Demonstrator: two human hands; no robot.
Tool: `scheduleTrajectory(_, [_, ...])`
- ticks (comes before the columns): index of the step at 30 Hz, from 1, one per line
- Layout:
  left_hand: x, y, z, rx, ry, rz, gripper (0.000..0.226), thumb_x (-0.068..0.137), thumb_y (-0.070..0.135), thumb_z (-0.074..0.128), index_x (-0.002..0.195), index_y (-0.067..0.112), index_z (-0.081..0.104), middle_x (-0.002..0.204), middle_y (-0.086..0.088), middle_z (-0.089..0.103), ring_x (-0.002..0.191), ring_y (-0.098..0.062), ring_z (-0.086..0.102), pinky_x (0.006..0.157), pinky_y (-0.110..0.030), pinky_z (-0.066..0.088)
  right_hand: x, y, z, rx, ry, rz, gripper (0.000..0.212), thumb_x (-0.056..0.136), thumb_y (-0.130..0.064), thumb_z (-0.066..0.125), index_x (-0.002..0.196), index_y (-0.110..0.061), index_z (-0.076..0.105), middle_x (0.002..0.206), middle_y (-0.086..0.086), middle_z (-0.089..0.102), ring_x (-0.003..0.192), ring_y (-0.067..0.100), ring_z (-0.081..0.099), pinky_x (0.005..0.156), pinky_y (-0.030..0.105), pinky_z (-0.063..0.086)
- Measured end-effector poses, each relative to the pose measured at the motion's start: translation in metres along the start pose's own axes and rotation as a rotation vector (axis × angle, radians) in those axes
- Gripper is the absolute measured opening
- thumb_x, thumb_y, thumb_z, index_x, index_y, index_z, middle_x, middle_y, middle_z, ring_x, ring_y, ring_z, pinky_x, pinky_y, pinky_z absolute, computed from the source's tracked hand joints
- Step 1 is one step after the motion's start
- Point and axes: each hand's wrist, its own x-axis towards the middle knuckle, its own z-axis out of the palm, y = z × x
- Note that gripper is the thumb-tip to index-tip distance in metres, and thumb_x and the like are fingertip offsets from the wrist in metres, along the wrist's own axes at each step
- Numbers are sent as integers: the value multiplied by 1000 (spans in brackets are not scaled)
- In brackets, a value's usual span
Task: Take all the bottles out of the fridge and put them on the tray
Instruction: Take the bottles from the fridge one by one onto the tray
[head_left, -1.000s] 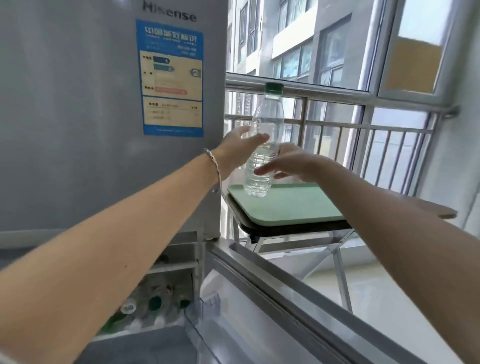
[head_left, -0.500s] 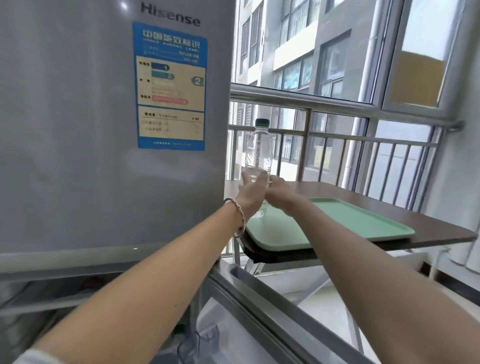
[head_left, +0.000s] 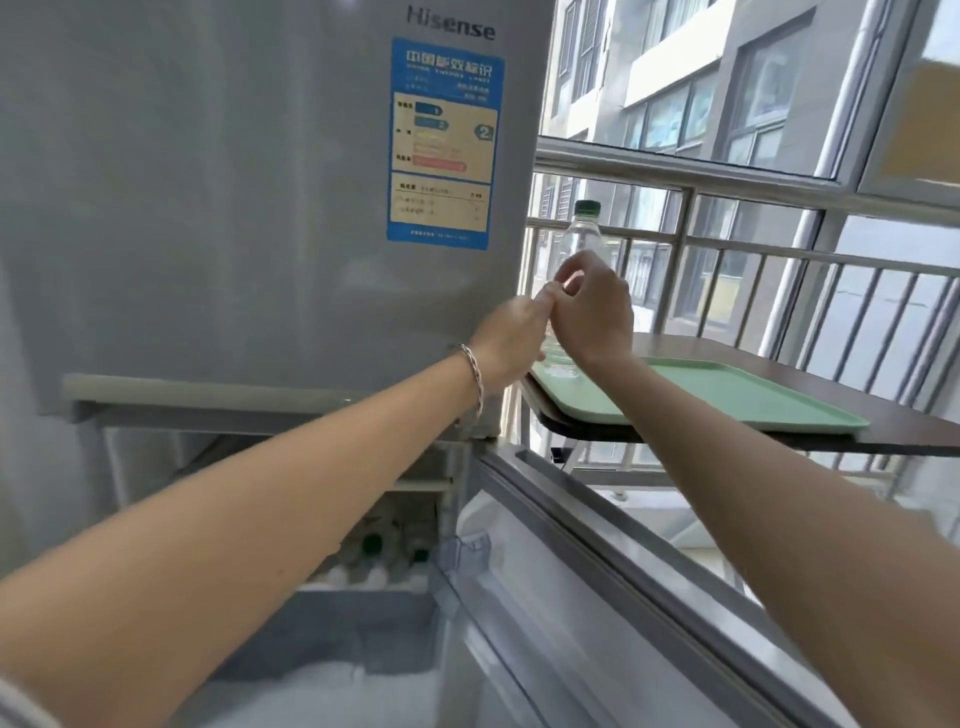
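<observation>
A clear water bottle with a green cap (head_left: 586, 228) stands upright on the near left corner of the pale green tray (head_left: 737, 397). My right hand (head_left: 595, 312) is in front of its middle with fingers loosely curled, apparently not gripping. My left hand (head_left: 511, 338) is just left of the bottle's lower part, fingers apart, its thumb touching my right fingertips. Further bottles with green caps (head_left: 371, 543) lie low inside the open fridge compartment (head_left: 363, 467).
The tray lies on a dark brown table (head_left: 914, 415) against a railing and window. The grey fridge body (head_left: 260, 208) fills the left. Its open lower door (head_left: 597, 571) juts out below my arms, under the table's edge.
The bottle went from being held in the air to standing on the tray's corner. My hands have loosened and my right hand has risen along the bottle. The view tilted downward again.
</observation>
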Motion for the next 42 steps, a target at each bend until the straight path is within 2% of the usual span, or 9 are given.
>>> scheduleTrajectory(7, [-52, -49, -66, 149, -23, -283, 56, 98, 34, 24, 80, -1, 65, 81, -20, 73, 68, -33, 67, 66, -31, 53, -72, -44, 44, -65, -345, -115, 13, 77, -18, 56, 85, -15, 66, 81, 7, 70, 76, 28, 65, 70, 36, 55])
scheduleTrajectory(10, [-66, -83, -93, 245, -248, -557, 56, 99, 44, 20, 82, 8, 59, 75, -8, 67, 59, -18, 60, 58, -25, 47, -107, -61, 68, -165, -603, -167, 26, 68, -29, 61, 88, -13, 70, 86, 10, 72, 82, 34, 67, 70, 35, 53])
scheduleTrajectory(13, [-82, -124, -116, 484, -557, -801, 41, 97, 39, 27, 98, 12, 57, 101, -8, 68, 84, -20, 64, 71, -31, 49, -140, -72, 102, -291, -982, -130, 24, 75, -31, 65, 81, -8, 67, 67, 9, 69, 62, 27, 70, 63, 34, 57])
scheduleTrajectory(17, [-104, -173, -128, 853, -637, -680, 35, 97, 22, 40, 126, 8, 55, 131, -14, 58, 100, -25, 57, 82, -31, 44, -176, -68, 158, -437, -1330, 77, 25, 90, -27, 60, 78, -5, 56, 63, 10, 63, 66, 29, 71, 70, 41, 62])
scheduleTrajectory(22, [-106, -244, -122, 935, -637, -584, 35, 96, 16, 41, 125, 2, 57, 128, -18, 60, 109, -30, 60, 99, -39, 47, -206, -36, 230, -497, -1385, 21, 14, 92, -21, 55, 98, -9, 57, 101, 9, 66, 83, 24, 62, 66, 30, 47])
scheduleTrajectory(28, [-96, -301, -115, 794, -530, -598, 49, 95, 41, 40, 128, 8, 55, 117, -12, 65, 92, -22, 59, 82, -32, 48, -224, 22, 291, -586, -1402, 111, 53, 91, -23, 54, 142, -15, 42, 132, 14, 56, 108, 27, 59, 84, 32, 48])
scheduleTrajectory(33, [-94, -319, -106, 747, -508, -525, 38, 100, 26, 38, 127, 4, 53, 128, -17, 59, 110, -29, 59, 94, -37, 48, -230, 45, 306, -562, -1376, 244, 54, 97, -23, 50, 148, -14, 32, 146, 11, 45, 129, 27, 48, 102, 31, 40])
scheduleTrajectory(39, [-104, -352, -102, 660, -421, -591, 50, 95, 43, 39, 134, 12, 47, 123, -9, 62, 103, -23, 61, 90, -34, 50, -248, 61, 312, -463, -1270, 336, 51, 101, -19, 42, 150, -12, 28, 153, 11, 35, 137, 25, 38, 93, 16, 32])
scheduleTrajectory(42, [-105, -357, -105, 645, -412, -597, 52, 92, 47, 38, 125, 10, 53, 112, -8, 64, 97, -21, 61, 86, -33, 48, -252, 70, 319, -481, -1263, 239, 71, 94, -20, 51, 154, -21, 13, 152, 14, 30, 135, 31, 39, 107, 35, 37])
